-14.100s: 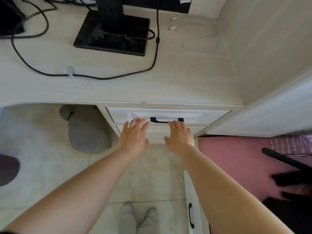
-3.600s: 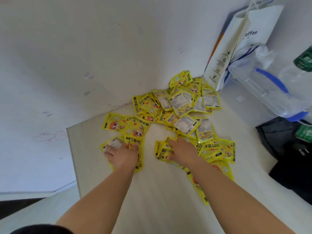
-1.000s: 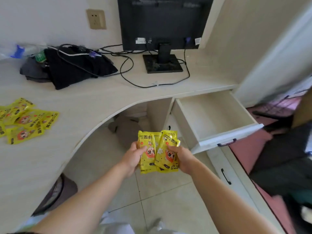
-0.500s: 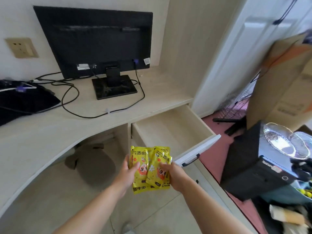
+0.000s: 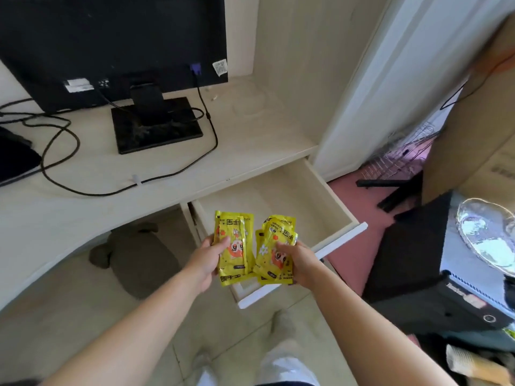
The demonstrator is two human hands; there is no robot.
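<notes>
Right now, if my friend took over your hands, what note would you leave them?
Left hand: grips a stack of flat yellow plastic packets.
Right hand: grips a second, fanned bunch of the same packets.
Pale wooden desk drawer: pulled open, just beyond both hands; no packet shows in it.
Done: drawer open, packets in hand.
Left: probably lay both bunches in the drawer, then shut it.
</notes>
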